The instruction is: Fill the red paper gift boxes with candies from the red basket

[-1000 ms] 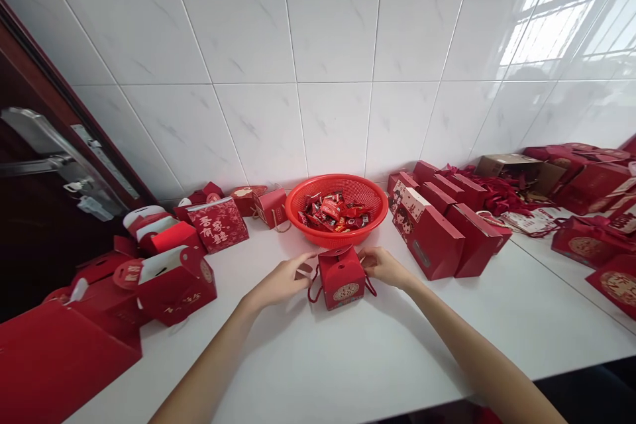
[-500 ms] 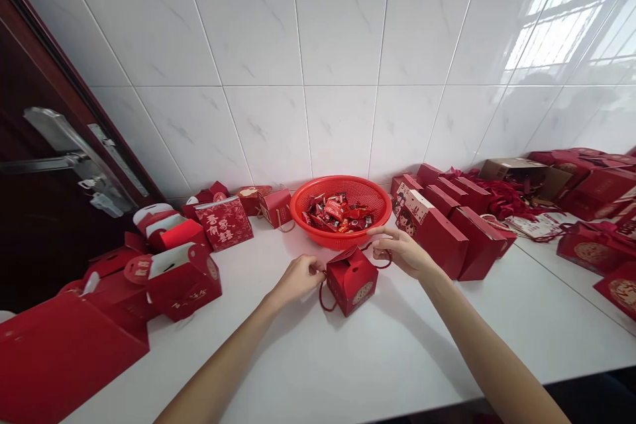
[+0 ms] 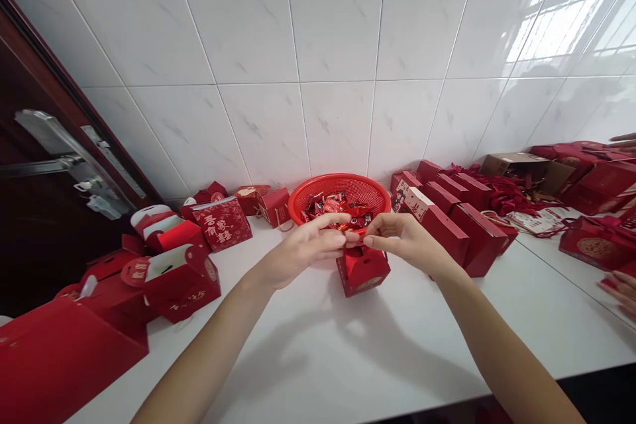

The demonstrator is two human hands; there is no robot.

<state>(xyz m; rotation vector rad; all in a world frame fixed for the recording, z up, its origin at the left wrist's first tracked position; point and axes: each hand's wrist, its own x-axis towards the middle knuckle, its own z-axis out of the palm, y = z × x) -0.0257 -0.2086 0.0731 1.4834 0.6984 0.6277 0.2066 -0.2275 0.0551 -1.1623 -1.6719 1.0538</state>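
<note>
A small red gift box [image 3: 364, 273] hangs or stands just below my two hands, slightly tilted; whether its base touches the table is unclear. My left hand [image 3: 311, 244] is over its top left, fingertips closed on what looks like its cord handle. From the other side my right hand [image 3: 405, 238] pinches at the cord handle too, thumb and fingers nearly meeting the left ones. My fingers hide most of the cord and the box's top. Right behind them is a red plastic basket [image 3: 342, 180] holding wrapped candies [image 3: 318, 204].
Red gift boxes [image 3: 181, 281] crowd the left of the white table [image 3: 298, 358]. More boxes [image 3: 440, 228] stand upright on the right, with ribbons [image 3: 511, 195] and an open carton [image 3: 517, 165] beyond. Another person's hand [image 3: 621, 293] shows at the right edge. A tiled wall rises behind.
Both hands have come together above the small box, bringing its cord ends inward. The box has shifted slightly back and right. Another person's hands have appeared at the right edge.
</note>
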